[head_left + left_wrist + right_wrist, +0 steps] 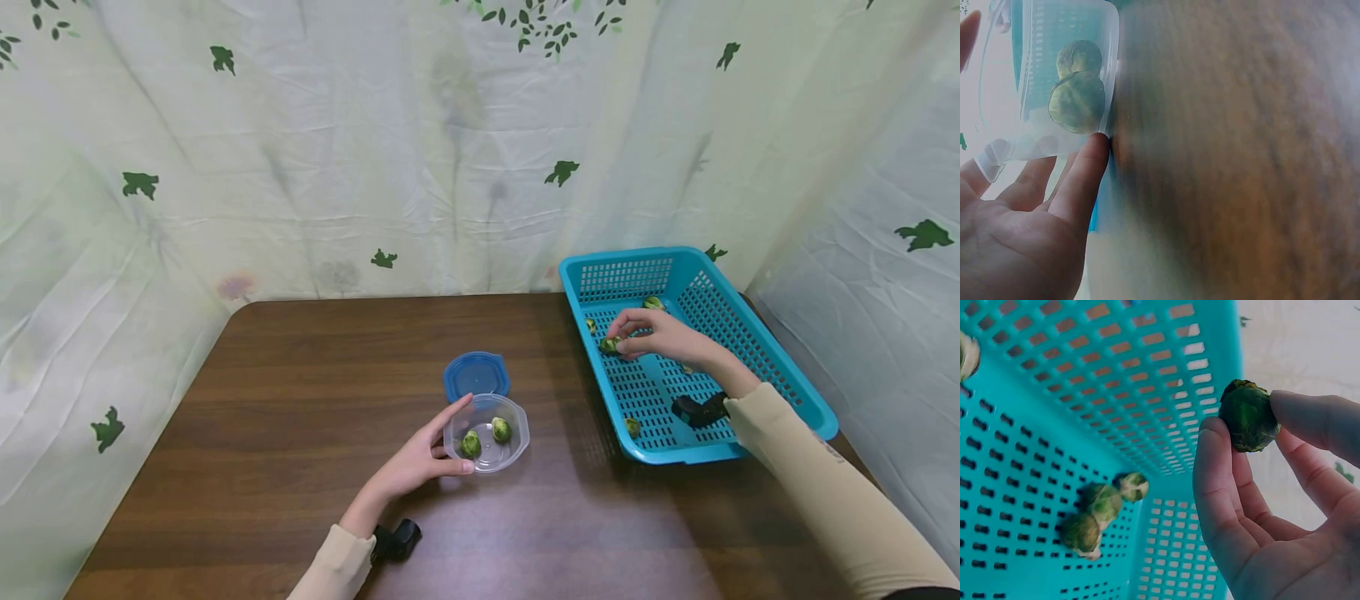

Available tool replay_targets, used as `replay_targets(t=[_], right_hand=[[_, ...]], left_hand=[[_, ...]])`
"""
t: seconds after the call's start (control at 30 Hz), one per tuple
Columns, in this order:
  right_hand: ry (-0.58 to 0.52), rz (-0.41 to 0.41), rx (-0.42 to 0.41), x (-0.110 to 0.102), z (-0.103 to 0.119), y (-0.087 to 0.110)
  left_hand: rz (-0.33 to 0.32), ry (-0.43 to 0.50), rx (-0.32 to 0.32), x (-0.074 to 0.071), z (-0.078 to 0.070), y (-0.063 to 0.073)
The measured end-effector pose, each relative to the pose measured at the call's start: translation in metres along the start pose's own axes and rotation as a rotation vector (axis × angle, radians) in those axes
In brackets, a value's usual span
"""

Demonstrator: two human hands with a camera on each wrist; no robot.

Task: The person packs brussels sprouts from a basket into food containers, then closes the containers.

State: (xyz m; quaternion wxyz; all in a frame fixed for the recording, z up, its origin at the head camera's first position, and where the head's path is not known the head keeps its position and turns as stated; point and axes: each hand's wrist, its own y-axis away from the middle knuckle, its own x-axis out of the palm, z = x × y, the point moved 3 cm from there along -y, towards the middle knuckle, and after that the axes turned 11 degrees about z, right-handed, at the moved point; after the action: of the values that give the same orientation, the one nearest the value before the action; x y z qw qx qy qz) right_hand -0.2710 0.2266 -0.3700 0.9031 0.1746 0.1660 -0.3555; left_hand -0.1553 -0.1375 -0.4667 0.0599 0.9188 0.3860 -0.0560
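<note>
Between the thumb and fingertips of my right hand point(660, 335) is a Brussels sprout point(1249, 417), held up over the blue basket point(617, 400). More Brussels sprouts point(1080, 532) lie on the basket's floor. My left hand point(416, 460) grips a clear plastic container point(517, 450) by its left side, thumb at the near edge and fingers at the far edge. Inside that container sit two Brussels sprouts point(1077, 103), side by side in the head view.
A blue lid point(476, 375) lies on the brown wooden table point(315, 375), just behind the container. The slotted basket stands at the table's right end. A patterned white curtain point(337, 150) hangs behind the table and along both sides.
</note>
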Motion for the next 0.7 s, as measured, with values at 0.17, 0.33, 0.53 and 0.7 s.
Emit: replay_targets(t=[0.17,0.33,0.53,0.7], right_hand=[[-0.003,-0.005,-0.024,0.003,0.007,0.001],[-0.028,0.017,-0.043,0.008,0.014,0.0],[-0.033,0.06,-0.058,0.017,0.027,-0.001],[-0.02,0.075,-0.059,0.026,0.037,-0.005]], left_hand=[[0.002,-0.004,0.008,0.0,0.0,0.0],[0.004,-0.005,0.015,0.0,0.0,0.0],[0.004,-0.008,0.014,0.0,0.0,0.0],[0.004,-0.008,0.012,-0.001,0.0,0.0]])
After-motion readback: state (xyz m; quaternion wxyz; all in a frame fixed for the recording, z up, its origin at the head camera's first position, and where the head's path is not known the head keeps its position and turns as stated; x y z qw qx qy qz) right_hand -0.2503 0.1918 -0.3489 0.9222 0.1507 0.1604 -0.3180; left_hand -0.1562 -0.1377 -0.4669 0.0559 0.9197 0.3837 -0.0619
